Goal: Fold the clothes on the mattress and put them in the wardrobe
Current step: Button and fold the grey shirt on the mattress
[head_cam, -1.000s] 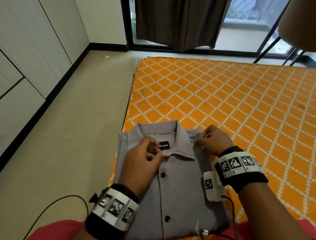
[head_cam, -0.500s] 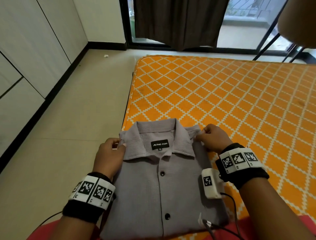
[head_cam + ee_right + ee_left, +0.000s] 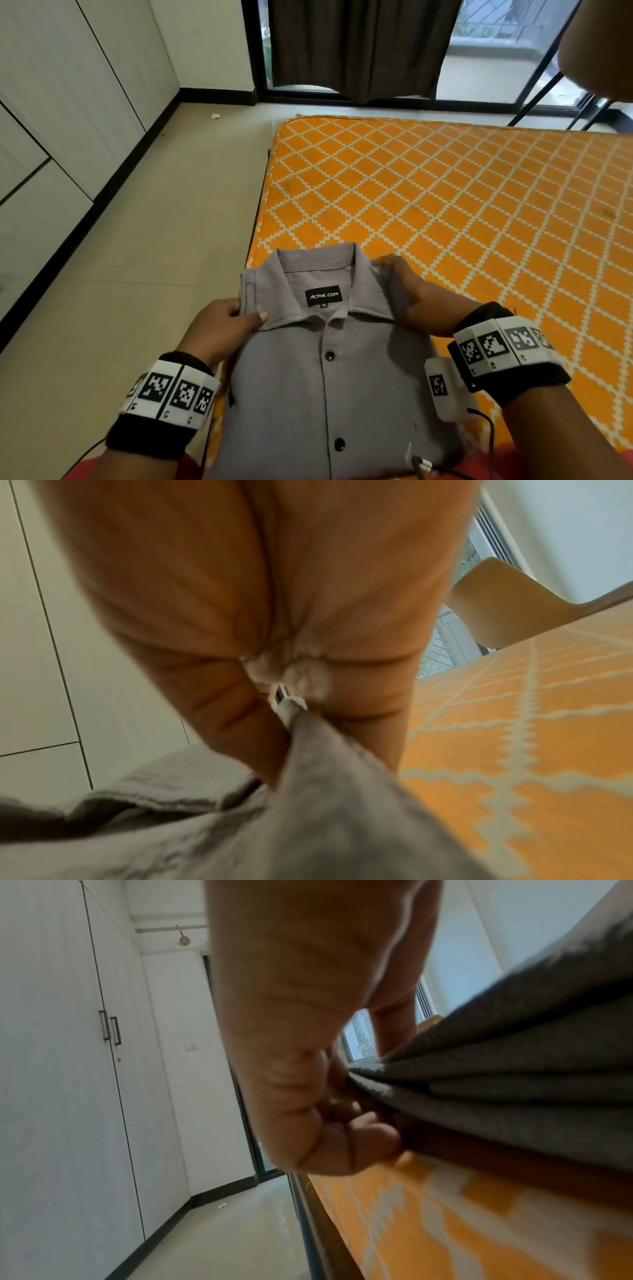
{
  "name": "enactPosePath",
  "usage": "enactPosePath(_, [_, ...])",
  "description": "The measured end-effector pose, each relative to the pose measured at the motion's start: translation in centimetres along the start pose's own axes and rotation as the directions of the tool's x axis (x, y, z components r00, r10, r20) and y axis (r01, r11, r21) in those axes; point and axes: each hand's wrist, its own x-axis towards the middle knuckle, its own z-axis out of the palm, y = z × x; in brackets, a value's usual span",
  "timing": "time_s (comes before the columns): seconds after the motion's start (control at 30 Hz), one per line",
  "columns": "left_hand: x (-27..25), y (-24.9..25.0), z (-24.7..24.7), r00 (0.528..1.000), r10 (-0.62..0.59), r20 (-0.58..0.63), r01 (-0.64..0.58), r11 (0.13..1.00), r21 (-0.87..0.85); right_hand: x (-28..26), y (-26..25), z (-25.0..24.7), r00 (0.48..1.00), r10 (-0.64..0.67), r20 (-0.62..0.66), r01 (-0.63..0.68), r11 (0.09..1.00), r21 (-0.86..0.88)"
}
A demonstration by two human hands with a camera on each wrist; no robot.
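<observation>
A folded grey shirt [image 3: 329,377] lies collar-up at the near left corner of the orange patterned mattress [image 3: 462,205], at about 6 o'clock in the head view, buttoned front facing up and a black label showing inside the collar. The left hand [image 3: 219,329] grips the shirt's left shoulder edge at roughly 9 o'clock of the garment, thumb on top and fingers curled underneath the stacked layers, as the left wrist view shows [image 3: 308,1069]. The right hand [image 3: 411,298] holds the right shoulder near the collar tip at about 2 o'clock of the shirt, pinching a ridge of cloth between thumb and fingers [image 3: 274,669]. White cupboard doors [image 3: 51,137] stand along the wall at 9 to 10 o'clock, across the beige floor [image 3: 154,240]. A dark curtain [image 3: 359,48] hangs before the glass door at 12 o'clock.
</observation>
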Motion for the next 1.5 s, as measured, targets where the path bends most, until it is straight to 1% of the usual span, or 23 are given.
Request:
enactPosePath(0.07, [-0.1,0.4,0.0,0.995,0.090,-0.038,-0.092,0.994,-0.053,0.7,0.3,0.0,0.997,-0.016,-0.070,0.013,0.999,-0.032])
enactPosePath(0.17, [0.1,1.2,0.3,0.944,0.232,-0.234,-0.261,0.960,-0.098,2.0,0.5,0.4,0.940,-0.059,-0.337,0.068,0.998,0.017])
enactPosePath(0.23, [0.1,1.6,0.6,0.935,0.190,-0.300,-0.224,0.971,-0.082,2.6,0.6,0.8,0.897,-0.082,-0.434,0.135,0.987,0.091])
enactPosePath(0.3, [0.1,1.5,0.7,0.961,0.061,-0.269,-0.087,0.992,-0.087,2.8,1.1,1.2,0.922,-0.023,-0.388,0.103,0.977,0.186])
enactPosePath(0.37, [-0.3,1.1,0.5,0.974,-0.021,-0.227,-0.003,0.994,-0.105,2.5,1.5,1.6,0.949,0.082,-0.303,0.009,0.958,0.287])
enactPosePath(0.43, [-0.8,1.0,0.3,0.984,-0.037,-0.173,0.019,0.994,-0.105,1.6,1.6,1.8,0.959,0.146,-0.243,-0.053,0.934,0.353])
enactPosePath(0.53, [-2.5,1.1,0.5,0.998,-0.023,-0.062,0.019,0.998,-0.059,0.3,1.4,2.6,0.953,0.220,-0.208,-0.140,0.929,0.343])
enactPosePath(0.67, [-4.6,0.7,1.7,0.999,0.033,-0.040,-0.027,0.989,0.145,-1.2,0.9,4.4,0.918,0.337,-0.209,-0.266,0.914,0.306])
enactPosePath(0.73, [-5.3,0.4,2.1,0.994,0.039,-0.103,-0.023,0.988,0.150,-1.6,0.8,4.9,0.883,0.391,-0.259,-0.301,0.896,0.327])
enactPosePath(0.8, [-6.0,0.3,2.6,0.978,0.041,-0.206,-0.009,0.988,0.153,-1.8,0.7,5.2,0.817,0.463,-0.344,-0.328,0.863,0.383])
enactPosePath(0.87, [-7.1,0.4,3.1,0.946,0.094,-0.311,-0.005,0.961,0.275,-2.5,0.4,5.6,0.747,0.525,-0.407,-0.351,0.832,0.430])
enactPosePath(0.93, [-8.5,0.9,3.8,0.901,0.230,-0.367,-0.036,0.885,0.464,-3.2,0.5,5.7,0.696,0.593,-0.405,-0.372,0.780,0.504])
enactPosePath(1.0, [-9.6,1.2,4.8,0.868,0.372,-0.328,-0.140,0.818,0.558,-4.2,0.3,5.6,0.649,0.650,-0.394,-0.392,0.731,0.559])
enactPosePath(1.03, [-10.0,1.2,5.5,0.855,0.436,-0.280,-0.198,0.774,0.601,-4.5,-0.2,5.8,0.628,0.633,-0.453,-0.399,0.761,0.511])
enactPosePath(1.07, [-10.4,1.5,6.1,0.833,0.501,-0.235,-0.248,0.717,0.651,-4.7,-1.0,6.4,0.623,0.556,-0.550,-0.397,0.831,0.390])
enactPosePath(1.1, [-10.4,1.3,7.0,0.819,0.542,-0.190,-0.280,0.666,0.691,-4.5,-1.9,7.5,0.638,0.418,-0.646,-0.358,0.904,0.232])
enactPosePath(1.13, [-10.2,1.2,7.9,0.816,0.561,-0.140,-0.299,0.616,0.729,-4.2,-2.9,9.1,0.683,0.241,-0.690,-0.269,0.961,0.069])
enactPosePath(1.17, [-10.1,0.9,8.5,0.843,0.528,-0.103,-0.278,0.591,0.757,-3.9,-3.8,11.1,0.750,0.070,-0.658,-0.171,0.981,-0.090])
enactPosePath(1.2, [-9.7,0.5,9.0,0.870,0.486,-0.081,-0.250,0.576,0.778,-3.7,-4.5,13.2,0.824,-0.033,-0.565,-0.101,0.974,-0.204])
enactPosePath(1.23, [-9.3,-0.2,9.3,0.890,0.449,-0.073,-0.227,0.578,0.784,-3.3,-4.5,14.9,0.889,-0.064,-0.453,-0.067,0.961,-0.267])
enactPosePath(1.3, [-8.1,-1.8,9.8,0.922,0.384,-0.046,-0.218,0.613,0.759,-2.7,-4.0,16.2,0.942,-0.050,-0.332,-0.061,0.948,-0.314])
enactPosePath(1.4, [-6.9,-3.4,10.7,0.924,0.383,-0.012,-0.249,0.626,0.739,-2.0,-2.9,16.1,0.954,-0.029,-0.300,-0.079,0.937,-0.340])
enactPosePath(1.5, [-6.8,-3.0,10.9,0.937,0.347,-0.044,-0.212,0.665,0.716,-1.8,-2.9,16.1,0.949,-0.015,-0.314,-0.091,0.943,-0.319])
